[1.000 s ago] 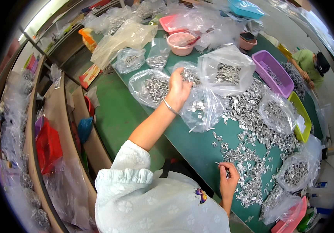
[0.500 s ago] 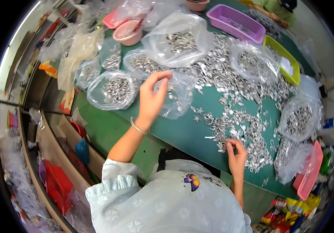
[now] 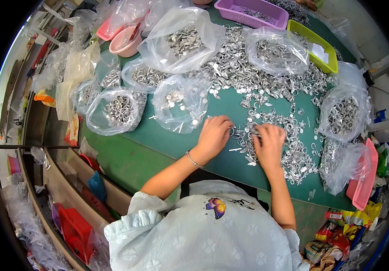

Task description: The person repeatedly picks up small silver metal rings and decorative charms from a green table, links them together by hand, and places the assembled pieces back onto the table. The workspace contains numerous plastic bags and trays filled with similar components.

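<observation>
Left hand, moments ago over clear bag, now down at near edge of loose metal pieces heaped on green bench. Right hand bent over same heap: both hands now at pieces. Fingers curled; can't tell whether either grips anything.

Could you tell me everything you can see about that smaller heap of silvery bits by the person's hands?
The smaller heap is a loose, uneven spread of shiny, metallic-looking pieces, many ring-shaped, some flower-like. It lies on the green tabletop, in front of a larger heap. The right hand is over its left part; the left hand is at its left edge.
</observation>
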`<action>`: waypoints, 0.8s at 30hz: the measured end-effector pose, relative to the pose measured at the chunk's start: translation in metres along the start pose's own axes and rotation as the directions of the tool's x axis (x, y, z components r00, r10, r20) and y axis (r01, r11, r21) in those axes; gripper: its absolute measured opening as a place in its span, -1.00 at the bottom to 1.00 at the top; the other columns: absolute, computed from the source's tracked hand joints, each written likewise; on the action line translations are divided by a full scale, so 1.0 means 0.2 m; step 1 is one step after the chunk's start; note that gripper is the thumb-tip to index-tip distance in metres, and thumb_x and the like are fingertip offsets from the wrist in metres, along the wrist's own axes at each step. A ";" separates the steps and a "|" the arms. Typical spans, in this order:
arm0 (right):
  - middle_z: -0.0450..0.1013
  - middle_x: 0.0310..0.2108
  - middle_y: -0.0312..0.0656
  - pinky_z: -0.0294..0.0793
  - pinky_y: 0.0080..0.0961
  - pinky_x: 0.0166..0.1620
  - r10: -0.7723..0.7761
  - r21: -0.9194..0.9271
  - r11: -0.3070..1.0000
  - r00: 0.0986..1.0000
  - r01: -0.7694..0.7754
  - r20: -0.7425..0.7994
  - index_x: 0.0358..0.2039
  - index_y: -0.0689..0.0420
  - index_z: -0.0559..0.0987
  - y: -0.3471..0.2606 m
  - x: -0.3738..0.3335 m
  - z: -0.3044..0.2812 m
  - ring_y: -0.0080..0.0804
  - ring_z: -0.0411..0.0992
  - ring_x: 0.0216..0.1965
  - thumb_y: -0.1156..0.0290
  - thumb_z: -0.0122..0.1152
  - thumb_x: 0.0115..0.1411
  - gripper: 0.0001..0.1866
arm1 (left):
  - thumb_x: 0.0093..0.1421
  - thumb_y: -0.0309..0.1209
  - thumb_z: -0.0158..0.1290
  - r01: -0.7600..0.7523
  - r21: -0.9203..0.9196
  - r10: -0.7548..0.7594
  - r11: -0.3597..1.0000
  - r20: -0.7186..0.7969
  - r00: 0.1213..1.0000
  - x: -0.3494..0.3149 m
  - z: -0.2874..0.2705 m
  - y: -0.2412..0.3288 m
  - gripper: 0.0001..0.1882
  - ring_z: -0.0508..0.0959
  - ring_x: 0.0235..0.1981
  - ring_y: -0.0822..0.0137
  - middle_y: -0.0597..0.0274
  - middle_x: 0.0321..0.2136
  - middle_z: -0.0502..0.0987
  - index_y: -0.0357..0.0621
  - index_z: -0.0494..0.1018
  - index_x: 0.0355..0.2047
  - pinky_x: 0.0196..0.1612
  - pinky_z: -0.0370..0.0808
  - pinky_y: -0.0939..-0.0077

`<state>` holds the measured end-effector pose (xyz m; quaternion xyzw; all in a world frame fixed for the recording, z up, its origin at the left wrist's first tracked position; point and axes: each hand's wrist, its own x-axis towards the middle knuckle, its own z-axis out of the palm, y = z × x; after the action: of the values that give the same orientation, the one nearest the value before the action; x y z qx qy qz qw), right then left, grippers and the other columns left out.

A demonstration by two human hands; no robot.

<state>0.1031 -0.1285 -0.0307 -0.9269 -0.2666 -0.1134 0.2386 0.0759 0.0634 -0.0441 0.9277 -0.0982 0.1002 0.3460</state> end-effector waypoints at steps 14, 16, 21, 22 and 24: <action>0.39 -0.48 -0.19 0.13 -0.32 -0.19 0.030 -0.151 0.988 0.995 -0.044 -0.092 -0.54 0.17 0.47 0.03 0.37 0.21 -0.29 0.27 -0.31 0.45 0.23 -0.14 -0.86 | 0.16 -0.57 -0.15 0.321 -0.931 -0.343 -0.176 0.364 0.866 -0.04 -0.07 0.06 -0.84 0.43 -0.09 0.12 0.08 -0.21 0.41 -0.29 0.33 -0.23 -0.07 0.45 0.39; 0.38 -0.53 -0.18 0.17 -0.36 -0.24 0.084 0.115 0.991 0.974 -0.061 -0.211 -0.50 0.17 0.48 0.01 0.33 0.08 -0.29 0.31 -0.39 0.49 0.19 -0.09 -0.90 | 0.16 -0.56 -0.15 0.318 -0.939 -0.402 -0.131 0.343 0.849 -0.06 -0.07 0.04 -0.84 0.44 -0.11 0.12 0.07 -0.22 0.42 -0.28 0.33 -0.24 -0.07 0.44 0.38; 0.44 -0.42 -0.16 0.30 -0.61 -0.39 0.386 0.720 0.528 0.882 -0.451 0.269 -0.34 0.26 0.45 0.05 0.18 -0.05 -0.51 0.37 -0.49 0.57 -0.01 0.08 -0.88 | 0.17 -0.54 -0.13 0.371 -0.915 -0.352 -0.155 0.403 0.845 -0.05 -0.04 0.04 -0.86 0.46 -0.13 0.12 0.06 -0.24 0.44 -0.25 0.32 -0.24 -0.09 0.45 0.38; 0.45 -0.39 -0.15 0.31 -0.65 -0.38 0.353 0.829 0.320 0.869 -0.459 0.345 -0.31 0.27 0.44 0.02 0.15 -0.08 -0.54 0.38 -0.46 0.58 -0.04 0.10 -0.86 | 0.17 -0.53 -0.13 0.372 -0.906 -0.321 -0.203 0.421 0.848 -0.06 -0.03 0.04 -0.86 0.46 -0.13 0.13 0.05 -0.24 0.45 -0.24 0.31 -0.24 -0.10 0.46 0.39; 0.45 -0.34 -0.13 0.34 -0.68 -0.36 0.283 0.838 0.251 0.864 -0.485 0.416 -0.18 0.29 0.39 0.00 0.09 -0.09 -0.55 0.38 -0.42 0.63 -0.15 0.14 -0.77 | 0.17 -0.52 -0.12 0.347 -0.912 -0.305 -0.218 0.402 0.864 -0.06 -0.01 0.04 -0.85 0.47 -0.14 0.16 0.05 -0.24 0.45 -0.25 0.30 -0.23 -0.10 0.46 0.39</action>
<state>0.1172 -0.1299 -0.0091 -0.6700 -0.0681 0.2022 0.7111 0.0619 0.0598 -0.0414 0.3524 0.1020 -0.1132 0.9234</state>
